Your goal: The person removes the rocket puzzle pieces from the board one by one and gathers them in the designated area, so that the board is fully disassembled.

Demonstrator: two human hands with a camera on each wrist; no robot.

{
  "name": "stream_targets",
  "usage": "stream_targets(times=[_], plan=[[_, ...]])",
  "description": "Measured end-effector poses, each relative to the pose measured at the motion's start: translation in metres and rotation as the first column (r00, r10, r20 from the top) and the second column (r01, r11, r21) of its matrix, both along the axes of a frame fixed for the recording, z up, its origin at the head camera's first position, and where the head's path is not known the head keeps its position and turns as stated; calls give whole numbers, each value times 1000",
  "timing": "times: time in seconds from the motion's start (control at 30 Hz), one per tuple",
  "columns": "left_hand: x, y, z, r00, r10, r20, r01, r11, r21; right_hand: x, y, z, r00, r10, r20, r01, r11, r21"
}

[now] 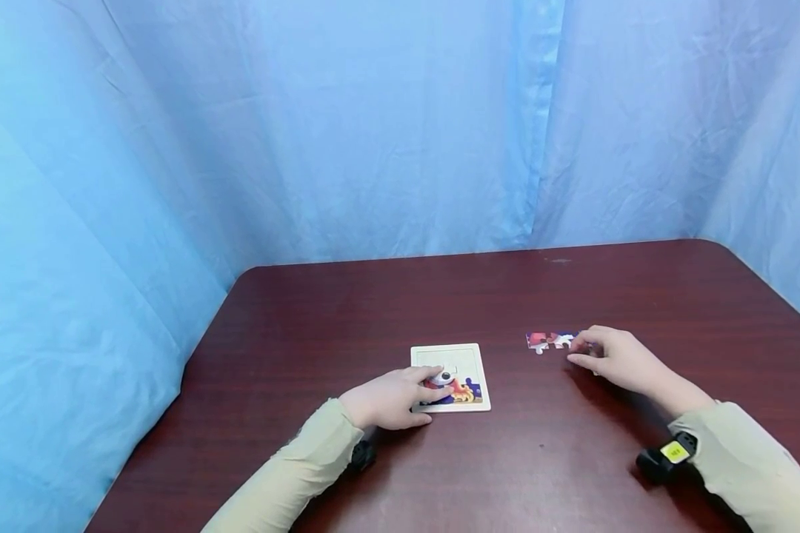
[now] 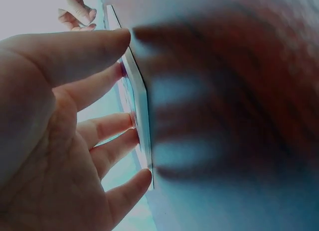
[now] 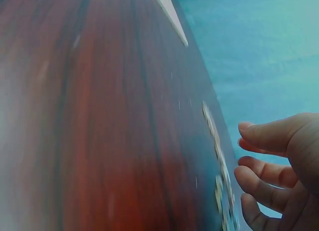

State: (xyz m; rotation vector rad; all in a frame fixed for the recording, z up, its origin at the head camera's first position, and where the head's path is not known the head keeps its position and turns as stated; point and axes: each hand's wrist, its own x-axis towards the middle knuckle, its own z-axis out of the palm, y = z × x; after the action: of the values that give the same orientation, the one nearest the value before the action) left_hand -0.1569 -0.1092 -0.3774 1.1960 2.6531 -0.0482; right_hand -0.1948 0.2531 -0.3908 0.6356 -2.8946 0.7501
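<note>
A square puzzle tray (image 1: 445, 357) with a pale frame lies on the table, its lower part filled with colourful picture pieces (image 1: 465, 394). My left hand (image 1: 395, 398) rests on its left side, fingers spread over the pieces and thumb at the near edge. In the left wrist view the fingertips touch the tray (image 2: 143, 104). Several loose jigsaw pieces (image 1: 540, 340) lie to the right of the tray. Over their right end is my right hand (image 1: 616, 360), covering some of them. The right wrist view shows its fingers (image 3: 264, 183) loosely bent with nothing between them, beside the pieces (image 3: 217, 146).
The dark red wooden table (image 1: 333, 311) has rounded far corners. Blue curtains (image 1: 387, 133) hang behind it and at both sides. A black wrist device with a yellow label (image 1: 675, 451) sits on my right sleeve.
</note>
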Motion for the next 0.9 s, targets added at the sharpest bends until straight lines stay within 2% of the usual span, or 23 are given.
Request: stream_targets(times=[0.13, 0.27, 0.47, 0.6, 0.77, 0.9], plan=[[0, -1, 1, 1000, 7, 14, -7, 1000, 4, -3, -21, 1, 998, 50, -32, -51, 999, -20], [-1, -3, 1, 999, 19, 50, -20, 1000, 22, -8, -44, 1, 994, 104, -25, -105, 993, -46], [-3, -7, 0, 987, 10, 158, -26, 995, 99, -14, -82, -3, 985, 174, -5, -174, 983, -63], [-4, -7, -1, 980, 21, 199, -42, 994, 103, -17, -103, -4, 975, 222, 8, -221, 973, -68], [-3, -6, -1, 983, 38, 180, -54, 995, 84, -18, -121, -5, 964, 267, 7, -266, 961, -73], [-3, -6, -2, 990, 61, 125, -68, 996, 51, -18, -129, -6, 959, 282, 15, -280, 957, -76]])
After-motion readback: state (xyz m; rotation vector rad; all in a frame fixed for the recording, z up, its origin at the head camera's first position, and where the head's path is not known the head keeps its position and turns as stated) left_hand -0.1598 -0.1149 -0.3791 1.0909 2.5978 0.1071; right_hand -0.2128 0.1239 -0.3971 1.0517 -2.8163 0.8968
